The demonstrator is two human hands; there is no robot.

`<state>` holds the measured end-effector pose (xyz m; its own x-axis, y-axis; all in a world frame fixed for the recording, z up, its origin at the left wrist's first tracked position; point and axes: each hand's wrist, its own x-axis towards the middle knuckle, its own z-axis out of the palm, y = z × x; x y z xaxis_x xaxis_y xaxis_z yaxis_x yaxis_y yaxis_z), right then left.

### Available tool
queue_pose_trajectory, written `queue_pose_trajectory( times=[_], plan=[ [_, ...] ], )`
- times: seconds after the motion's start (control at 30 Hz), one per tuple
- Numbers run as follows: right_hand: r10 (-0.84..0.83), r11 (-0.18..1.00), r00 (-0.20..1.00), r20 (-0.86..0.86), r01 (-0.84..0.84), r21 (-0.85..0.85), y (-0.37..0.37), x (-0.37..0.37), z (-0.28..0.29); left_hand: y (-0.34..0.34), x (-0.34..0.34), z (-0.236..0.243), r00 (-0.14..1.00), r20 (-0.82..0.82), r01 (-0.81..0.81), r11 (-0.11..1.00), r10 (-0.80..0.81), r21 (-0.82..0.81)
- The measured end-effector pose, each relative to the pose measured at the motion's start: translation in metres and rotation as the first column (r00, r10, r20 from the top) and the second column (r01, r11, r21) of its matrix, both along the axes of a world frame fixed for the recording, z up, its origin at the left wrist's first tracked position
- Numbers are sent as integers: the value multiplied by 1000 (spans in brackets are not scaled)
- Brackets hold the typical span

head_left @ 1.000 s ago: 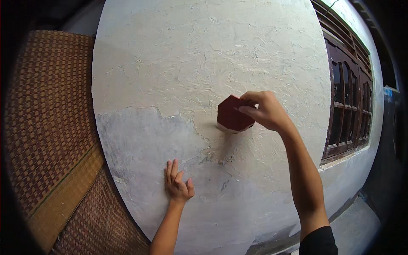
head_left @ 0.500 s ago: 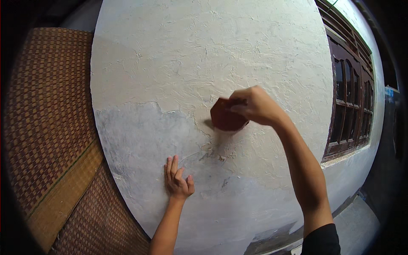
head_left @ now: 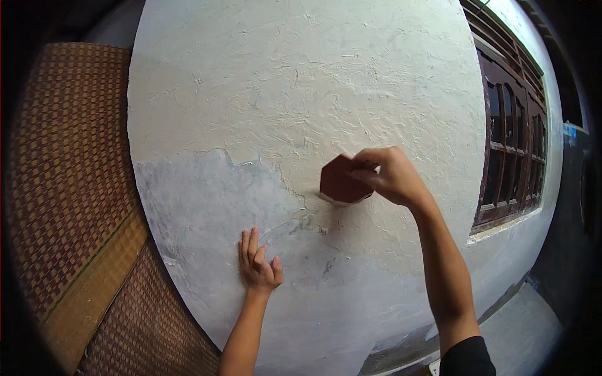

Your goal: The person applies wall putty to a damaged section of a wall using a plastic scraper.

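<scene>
A dark red flat octagonal piece [head_left: 342, 182], with a pale lower edge, is pinched between the fingers and thumb of my right hand [head_left: 392, 178]. It is at the wall [head_left: 301, 100], over the rough cream plaster near its jagged border with a smooth grey patch [head_left: 200, 200]; whether its edge touches the surface is hard to tell. My left hand [head_left: 260, 266] rests with fingers apart on the grey part, lower and to the left of the piece, holding nothing.
Woven mats [head_left: 72, 163] stand along the left, beside the wall's curved-looking edge. A dark wooden window [head_left: 508, 144] with a pale sill [head_left: 501, 233] is set in the wall on the right. A grey floor [head_left: 520, 326] shows at the lower right.
The red piece and my right hand first shifted left, then back right and a little down. My left hand appears slightly higher and further left, with the same spread fingers.
</scene>
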<state>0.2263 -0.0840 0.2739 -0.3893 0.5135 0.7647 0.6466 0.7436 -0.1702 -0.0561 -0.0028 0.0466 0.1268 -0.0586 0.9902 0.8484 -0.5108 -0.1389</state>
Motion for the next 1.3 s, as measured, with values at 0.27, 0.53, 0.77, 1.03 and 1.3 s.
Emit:
queue_pose_trajectory(
  times=[0.27,0.53,0.77,1.03,1.3],
  plan=[
    [89,996,936,-340,-89,17,11,15,-48,1,3,4,1000,-4,15,1000,-15,17],
    [108,980,810,-577,-185,-77,19,11,-67,2,4,4,1000,-7,8,1000,-8,4],
    [105,981,744,-660,-188,-55,22,21,-75,-2,3,2,1000,-10,-11,1000,11,-17],
    [42,995,808,-588,-88,-50,14,13,-71,2,3,3,1000,-15,1,1000,-1,0],
    [57,980,677,-734,-177,-87,-2,32,-117,1,5,4,1000,-12,17,1000,-17,1]
  ],
)
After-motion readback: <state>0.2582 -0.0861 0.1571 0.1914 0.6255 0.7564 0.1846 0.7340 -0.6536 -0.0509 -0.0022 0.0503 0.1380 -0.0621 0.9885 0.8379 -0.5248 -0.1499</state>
